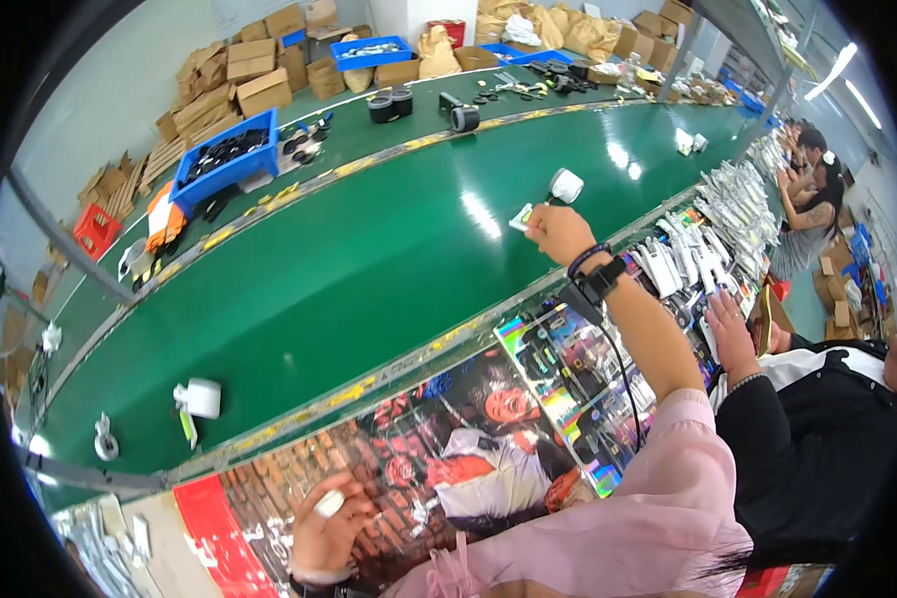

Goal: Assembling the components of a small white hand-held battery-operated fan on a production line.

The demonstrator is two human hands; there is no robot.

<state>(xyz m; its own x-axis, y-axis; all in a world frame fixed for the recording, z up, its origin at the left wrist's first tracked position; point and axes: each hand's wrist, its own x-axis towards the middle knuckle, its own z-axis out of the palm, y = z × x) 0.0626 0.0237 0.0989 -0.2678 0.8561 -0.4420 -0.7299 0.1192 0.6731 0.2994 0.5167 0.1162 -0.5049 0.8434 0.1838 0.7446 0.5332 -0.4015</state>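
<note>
My right hand stretches far out over the green conveyor belt, its fingers closed on a small white-and-green part. A white, cup-shaped housing with a grey face is just beyond the knuckles; whether it is joined to that part is hidden. My left hand hovers above the bench near its front edge, fingers curled. A small white oval piece shows at these fingers; I cannot tell if it is held or worn. Below lies a printed mat with brick and figure pictures.
Downstream on the belt sit a white device and a small ring-shaped part. White handles pile up along the bench at right, beside a co-worker's hand. Blue bins and cartons stand across the belt.
</note>
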